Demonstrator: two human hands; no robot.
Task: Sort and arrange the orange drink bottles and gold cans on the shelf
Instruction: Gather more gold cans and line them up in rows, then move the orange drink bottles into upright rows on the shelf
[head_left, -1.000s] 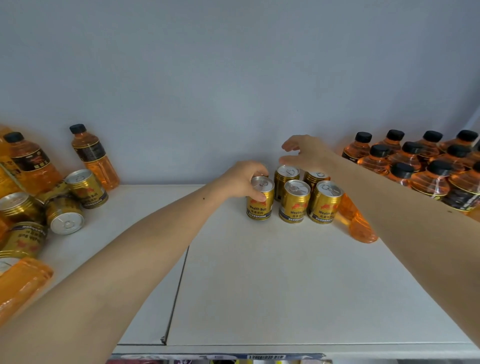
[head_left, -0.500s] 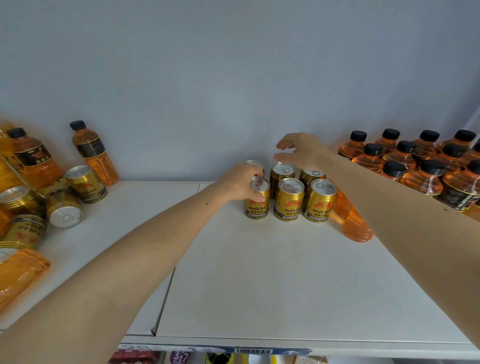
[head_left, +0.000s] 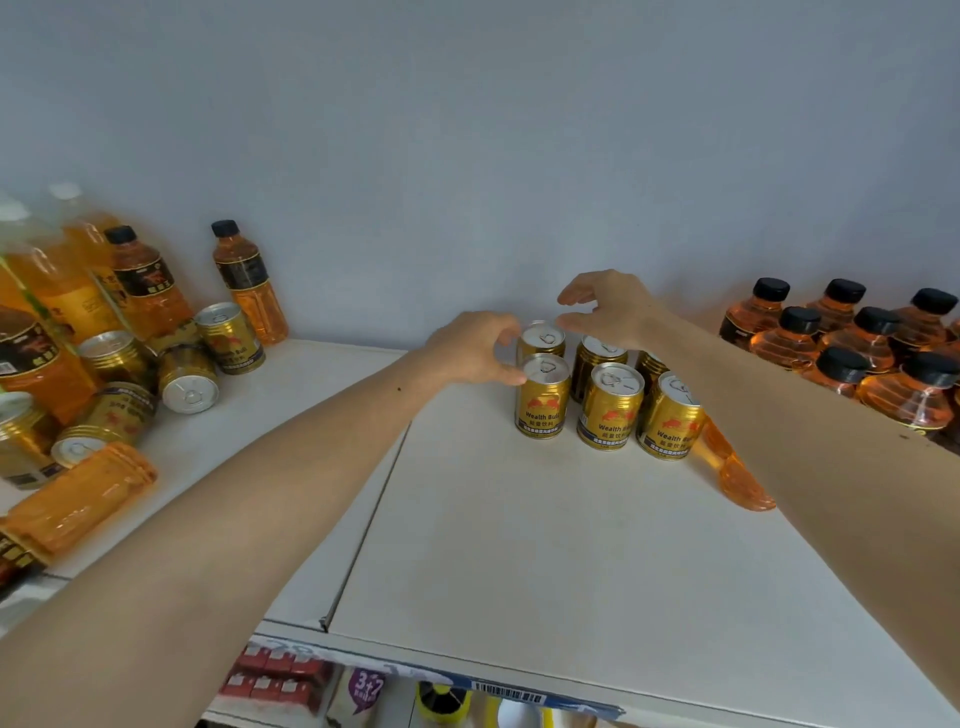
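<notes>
in the head view, the left hand (head_left: 475, 348) is seen curled at the left side of a block of short gold aluminium cans with silver pull-tab lids (head_left: 608, 400) standing upright on the white flat shelf (head_left: 519, 545); its fingers (head_left: 506, 338) are bent against the upper rims of the two leftmost cans, touching them, though whether a can is truly gripped or only nudged cannot be told; the contact is judged to be meant for squaring the left column against its neighbours; the right hand (head_left: 608, 309) is held just above and behind the back row, fingers (head_left: 571, 296) spread and loosely hooked with nothing between them, released, apparently poised to steady or press the rear cans; two rows of three are visible, the far right rear can partly hidden by the right forearm; to the right of that hand's fingers, well apart, a tidy cluster of orange plastic drink bottles with black caps (head_left: 852, 338) is grouped, and one fallen orange bottle (head_left: 737, 473) lies just beside the front right can; far to the left of the left fingers an unsorted heap of cans and bottles (head_left: 130, 358) is left, some tipped over; sorting is judged partly done.
</notes>
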